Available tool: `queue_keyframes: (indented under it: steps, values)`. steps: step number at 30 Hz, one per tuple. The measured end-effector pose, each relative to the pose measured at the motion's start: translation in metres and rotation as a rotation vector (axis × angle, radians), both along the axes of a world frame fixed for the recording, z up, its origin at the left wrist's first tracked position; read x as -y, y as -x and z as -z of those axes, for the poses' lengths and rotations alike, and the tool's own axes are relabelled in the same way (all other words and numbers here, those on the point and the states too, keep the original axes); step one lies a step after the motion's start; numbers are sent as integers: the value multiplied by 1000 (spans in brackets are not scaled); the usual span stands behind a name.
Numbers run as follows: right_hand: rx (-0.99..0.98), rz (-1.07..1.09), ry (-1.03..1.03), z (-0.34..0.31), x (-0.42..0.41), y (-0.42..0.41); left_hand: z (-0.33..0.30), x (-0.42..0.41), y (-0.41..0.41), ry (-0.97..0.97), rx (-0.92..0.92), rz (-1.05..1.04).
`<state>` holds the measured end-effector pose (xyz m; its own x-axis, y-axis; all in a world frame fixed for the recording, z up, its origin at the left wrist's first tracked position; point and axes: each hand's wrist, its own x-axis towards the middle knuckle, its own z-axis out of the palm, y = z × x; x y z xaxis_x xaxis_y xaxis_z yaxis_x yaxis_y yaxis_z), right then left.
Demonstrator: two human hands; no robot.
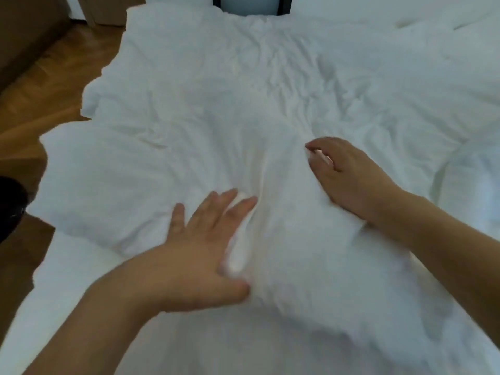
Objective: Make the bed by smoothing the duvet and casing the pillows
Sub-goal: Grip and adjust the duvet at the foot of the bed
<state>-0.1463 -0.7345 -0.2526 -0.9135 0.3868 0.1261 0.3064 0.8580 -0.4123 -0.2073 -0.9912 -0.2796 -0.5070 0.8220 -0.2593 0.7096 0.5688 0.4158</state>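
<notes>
1. The white duvet (243, 104) lies spread across the bed, rumpled all over, with creases running in toward the middle where the person works.
2. The left hand (200, 247) lies flat on the duvet, palm down, fingers straight and slightly fanned, pointing up and to the right.
3. That hand's fingertips (244, 203) press against a raised fold of fabric that stands up between the two hands.
4. The right hand (343, 174) sits on the far side of that same puffed fold, fingers curled inward, and a bit of white cloth shows bunched at its fingertips; it seems to be pinching the duvet there, though the blur makes the grip soft to read.
5. Both forearms are bare and reach in from the lower edge of the view, the left from the lower left, the right from the right side.
6. The duvet's left edge hangs ragged over the side of the bed, beside a wooden floor (54, 77) in a warm brown.
7. At the head of the bed, a dark-framed pale panel (251, 5) shows just above the duvet's top edge.
8. To the far right the white bedding heaps up in softer, smoother mounds.
9. A dark object (10, 207) sits at the left edge of the view; I cannot tell what it is.
</notes>
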Motion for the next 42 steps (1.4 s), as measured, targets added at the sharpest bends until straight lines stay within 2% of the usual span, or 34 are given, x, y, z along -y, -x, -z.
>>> queue_keyframes:
  steps: [2, 4, 7, 9, 11, 13, 14, 15, 16, 18, 21, 24, 27, 30, 33, 34, 35, 37, 38, 40, 42]
  values:
    - [-83, -83, -129, -7, 18, -38, 12, 26, -18, 178, -148, 62]
    - [-78, -208, -237, -16, 41, -69, 12, 31, -17, 60, -371, -77]
    - [191, -330, -298, -25, 71, -86, -6, 8, 12, -228, -639, -295]
    - [345, -308, -328, -23, 78, -76, -35, -24, 27, -401, -798, -398]
    - [350, -238, -306, -26, 69, -52, -52, -58, 36, -521, -919, -532]
    - [325, -120, -186, -34, 38, -21, -49, -82, 38, -605, -1026, -636]
    - [308, -37, -118, -38, 18, -6, -41, -90, 36, -668, -1074, -594]
    - [275, 43, -69, -39, -3, 9, -31, -95, 31, -728, -1091, -466]
    - [251, 102, -56, -39, -23, 23, -20, -96, 25, -762, -1056, -308]
    - [239, 172, -96, -32, -54, 45, 1, -94, 17, -647, -911, -135]
    - [220, 222, -118, -17, -81, 69, 30, -92, 28, -292, -764, -228]
    - [258, 251, -137, 1, -93, 84, 36, -105, 48, -111, -756, -288]
    - [301, 257, -238, 8, -98, 91, 35, -130, 76, -77, -676, -256]
    - [299, 241, -422, 3, -96, 93, 38, -152, 112, -112, -540, -171]
    - [54, 114, -689, -21, -74, 87, 42, -164, 134, -201, -474, -156]
    - [-39, 29, -720, -31, -63, 80, 41, -167, 137, -239, -433, -133]
    - [-47, -67, -689, -40, -50, 71, 36, -167, 138, -277, -362, -108]
    - [200, -225, -598, -42, -19, 45, 13, -163, 138, -321, -251, -86]
    - [357, -252, -621, -35, -7, 33, 0, -160, 139, -295, -246, -96]
    - [603, -250, -740, -14, 8, 20, -28, -153, 140, -224, -315, -142]
    - [633, -225, -788, 1, 7, 18, -55, -149, 132, -188, -450, -175]
